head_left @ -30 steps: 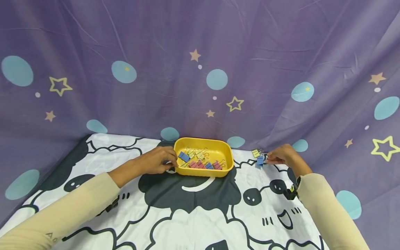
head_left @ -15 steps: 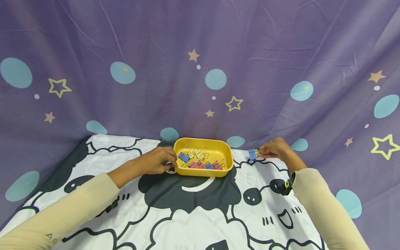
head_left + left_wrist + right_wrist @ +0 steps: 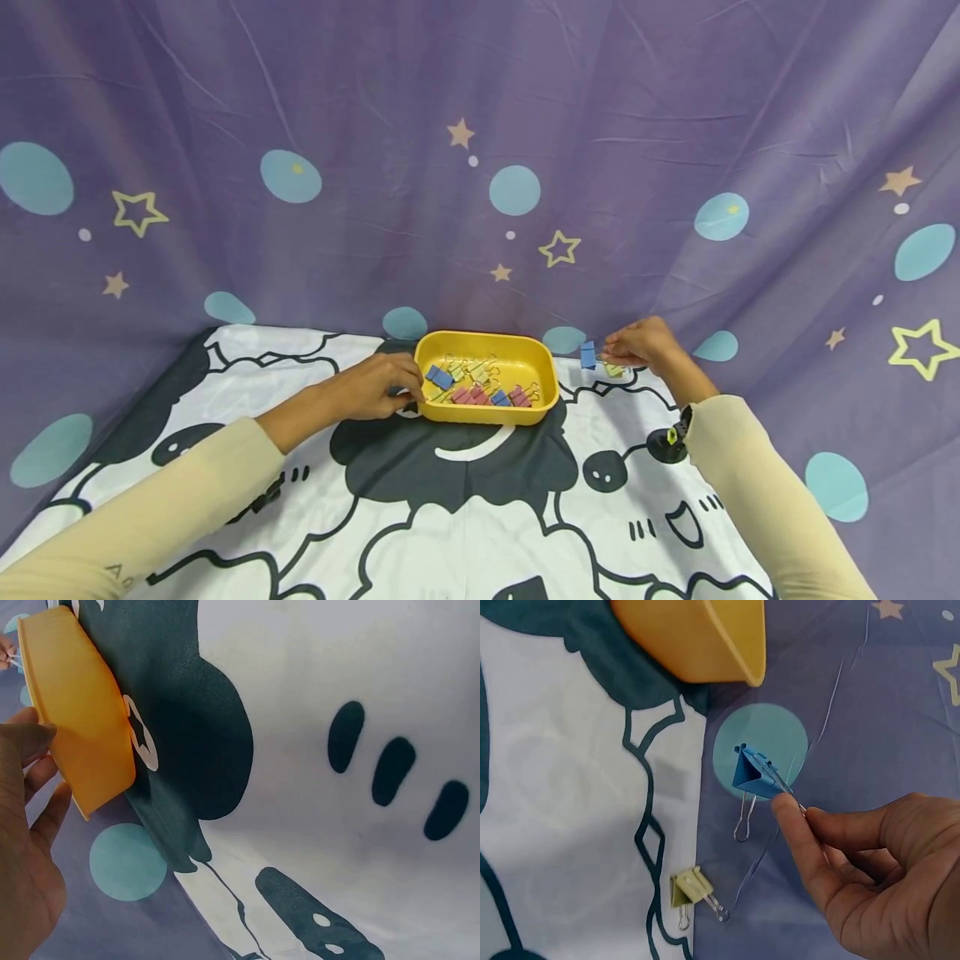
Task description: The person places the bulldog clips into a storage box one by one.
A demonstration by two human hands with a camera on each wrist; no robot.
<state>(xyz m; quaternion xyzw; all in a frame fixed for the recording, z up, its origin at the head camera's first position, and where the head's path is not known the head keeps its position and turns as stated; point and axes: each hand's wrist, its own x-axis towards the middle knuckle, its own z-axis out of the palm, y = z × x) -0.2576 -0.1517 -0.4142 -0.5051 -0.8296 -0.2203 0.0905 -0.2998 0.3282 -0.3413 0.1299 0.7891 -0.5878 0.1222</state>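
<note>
Between thumb and index finger, my right hand [image 3: 637,342] pinches a blue binder clip [image 3: 759,772] by one wire handle. The clip is held above the cloth, right of the yellow tray [image 3: 491,420], and its other handle hangs loose in the right wrist view. Below it a yellow binder clip [image 3: 691,886] lies on the cloth near its back edge. My left hand [image 3: 381,385] grips the tray's left end, thumb and fingertips at the rim. Inside the tray are several binder clips: pink ones [image 3: 471,395], blue ones [image 3: 440,377] and pale yellow ones [image 3: 480,371].
The tray stands at the back of a table covered by a white cloth [image 3: 480,542] with black cartoon drawings. Right behind it hangs a purple curtain [image 3: 375,208] with stars and blue dots.
My right hand has lifted the blue binder clip and moved it left toward the tray, leaving the yellow clip behind on the cloth. The left hand stays at the tray.
</note>
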